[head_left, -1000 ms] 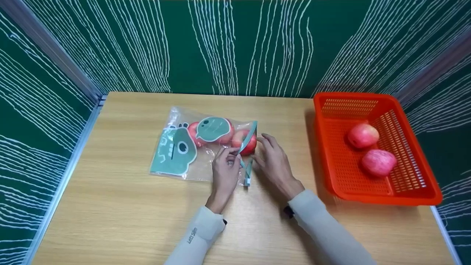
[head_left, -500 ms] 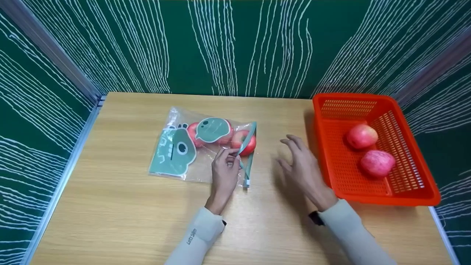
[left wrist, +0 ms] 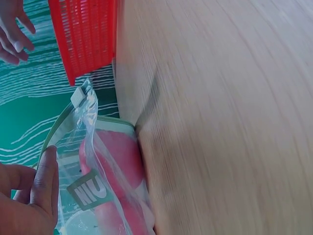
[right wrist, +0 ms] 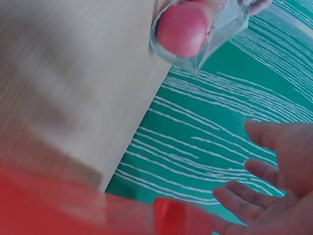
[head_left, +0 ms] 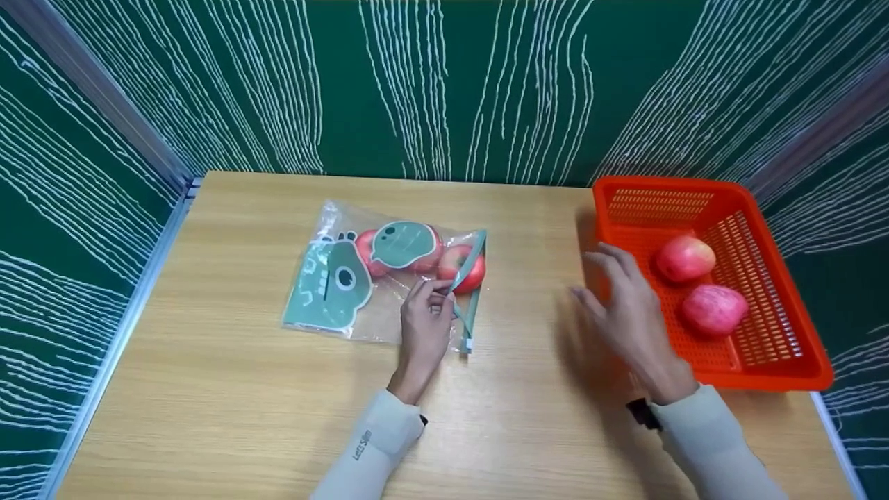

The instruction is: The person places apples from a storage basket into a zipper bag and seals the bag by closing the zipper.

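A clear zip bag with green cartoon prints lies on the table, several red apples inside it. One bagged apple sits right by the bag's mouth. My left hand pinches the green zip edge between thumb and fingers, lifting it a little; in the left wrist view the fingers grip that edge. My right hand hovers over the near left rim of the orange basket, fingers spread and holding nothing. Inside the basket lie two apples, a smooth one and a streaked one.
The wooden table backs onto a green wall with white wavy lines, and similar panels stand on both sides. A white slider sits at the near end of the bag's zip.
My right hand has left the bag's mouth and moved right to the basket's left rim. My left hand keeps its pinch on the bag, which stays in place.
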Tool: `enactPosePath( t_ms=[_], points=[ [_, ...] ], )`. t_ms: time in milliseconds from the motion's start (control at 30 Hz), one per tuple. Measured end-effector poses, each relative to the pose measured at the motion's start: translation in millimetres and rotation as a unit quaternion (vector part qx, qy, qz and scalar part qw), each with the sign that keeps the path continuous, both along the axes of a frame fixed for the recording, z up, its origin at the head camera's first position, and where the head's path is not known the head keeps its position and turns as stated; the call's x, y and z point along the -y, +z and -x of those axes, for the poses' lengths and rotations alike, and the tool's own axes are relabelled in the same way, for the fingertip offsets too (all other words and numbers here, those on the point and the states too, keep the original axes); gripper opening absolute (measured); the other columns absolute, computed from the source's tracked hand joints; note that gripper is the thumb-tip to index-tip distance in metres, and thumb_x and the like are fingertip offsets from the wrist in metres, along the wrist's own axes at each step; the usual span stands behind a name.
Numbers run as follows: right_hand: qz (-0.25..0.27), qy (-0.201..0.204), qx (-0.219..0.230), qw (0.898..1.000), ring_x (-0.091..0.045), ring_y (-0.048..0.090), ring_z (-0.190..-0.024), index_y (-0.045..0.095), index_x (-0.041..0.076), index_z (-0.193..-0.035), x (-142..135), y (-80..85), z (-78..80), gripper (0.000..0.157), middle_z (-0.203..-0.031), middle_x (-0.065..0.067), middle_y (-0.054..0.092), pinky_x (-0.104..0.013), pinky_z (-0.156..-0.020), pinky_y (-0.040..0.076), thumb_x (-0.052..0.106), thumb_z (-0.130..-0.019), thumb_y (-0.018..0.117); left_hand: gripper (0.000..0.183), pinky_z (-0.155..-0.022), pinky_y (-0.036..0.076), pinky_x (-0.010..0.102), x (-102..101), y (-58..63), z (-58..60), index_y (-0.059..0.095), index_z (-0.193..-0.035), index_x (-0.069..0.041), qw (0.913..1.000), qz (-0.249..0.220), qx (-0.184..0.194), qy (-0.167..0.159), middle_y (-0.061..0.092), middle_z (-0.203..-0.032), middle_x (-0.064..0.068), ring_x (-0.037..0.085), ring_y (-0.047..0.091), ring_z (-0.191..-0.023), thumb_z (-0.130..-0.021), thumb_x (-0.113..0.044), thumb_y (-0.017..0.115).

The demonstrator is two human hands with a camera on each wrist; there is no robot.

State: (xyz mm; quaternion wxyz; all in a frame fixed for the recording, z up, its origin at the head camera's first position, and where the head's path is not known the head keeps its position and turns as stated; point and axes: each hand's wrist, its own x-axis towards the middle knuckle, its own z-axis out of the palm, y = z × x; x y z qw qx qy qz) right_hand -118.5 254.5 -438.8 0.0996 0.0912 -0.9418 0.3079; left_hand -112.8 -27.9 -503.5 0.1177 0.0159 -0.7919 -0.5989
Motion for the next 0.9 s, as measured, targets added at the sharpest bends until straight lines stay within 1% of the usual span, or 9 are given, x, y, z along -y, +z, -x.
enactPosePath(
  t_ms=[133, 367, 467, 567, 667, 900],
  points=[
    [-0.021, -0.011, -0.007, 1.0, -0.043, 0.05, -0.135, 0.057, 0.004, -0.145, -10.4, 5.0, 0.1, 0.057, -0.158, -0.02, 0.046, -0.068, -0.108, 0.047, 0.013, -0.094, 0.081, 0.023, -0.072, 0.062, 0.023, 0.7, 0.0, -0.5, 0.072, -0.118, -0.001, 1.0, 0.002, -0.001, -0.002, 0.065, -0.106, 0.011, 0.02, 0.07, -0.091, -0.097, 0.008, 0.068],
    [-0.041, -0.031, 0.015, 0.999, -0.046, 0.045, -0.14, 0.056, 0.001, -0.146, -33.1, 14.3, 0.3, 0.061, -0.159, -0.023, 0.043, -0.071, -0.108, 0.045, 0.014, -0.092, 0.083, 0.022, -0.071, 0.063, 0.023, 0.6, -0.8, 0.2, 0.072, -0.116, 0.002, 0.9999, -0.004, -0.014, -0.002, 0.065, -0.103, 0.011, 0.021, 0.071, -0.088, -0.096, 0.01, 0.068],
    [-0.044, -0.036, 0.024, 0.998, -0.048, 0.043, -0.14, 0.054, 0.0, -0.149, -45.1, 15.9, -0.8, 0.064, -0.162, -0.024, 0.04, -0.071, -0.108, 0.045, 0.014, -0.093, 0.082, 0.022, -0.069, 0.063, 0.024, 0.5, -1.4, 1.0, 0.073, -0.115, 0.003, 0.9998, -0.008, -0.016, -0.002, 0.066, -0.102, 0.012, 0.022, 0.072, -0.088, -0.095, 0.011, 0.068],
    [-0.044, -0.04, 0.038, 0.998, -0.05, 0.041, -0.141, 0.049, 0.003, -0.154, -57.4, 17.6, -2.4, 0.07, -0.165, -0.022, 0.036, -0.072, -0.11, 0.042, 0.014, -0.093, 0.082, 0.022, -0.069, 0.063, 0.023, 0.5, -0.9, 0.8, 0.072, -0.115, 0.002, 0.9999, -0.005, -0.01, -0.002, 0.065, -0.103, 0.012, 0.022, 0.072, -0.089, -0.096, 0.01, 0.069],
    [-0.048, -0.04, 0.039, 0.997, -0.051, 0.04, -0.141, 0.047, 0.004, -0.156, -67.4, 18.4, -3.0, 0.072, -0.166, -0.021, 0.035, -0.073, -0.11, 0.041, 0.015, -0.093, 0.081, 0.021, -0.071, 0.063, 0.023, 0.7, 0.2, 0.9, 0.073, -0.116, 0.001, 1.0, -0.001, -0.004, 0.0, 0.066, -0.104, 0.011, 0.021, 0.071, -0.09, -0.096, 0.008, 0.069],
    [-0.063, -0.055, 0.038, 0.996, -0.05, 0.042, -0.135, 0.049, 0.001, -0.153, -83.7, 16.4, -1.9, 0.068, -0.163, -0.025, 0.035, -0.074, -0.105, 0.045, 0.011, -0.094, 0.08, 0.021, -0.076, 0.063, 0.023, 0.5, 0.4, 0.8, 0.073, -0.116, -0.001, 1.0, 0.007, -0.001, 0.001, 0.066, -0.106, 0.01, 0.02, 0.071, -0.093, -0.097, 0.007, 0.07]
  ],
)
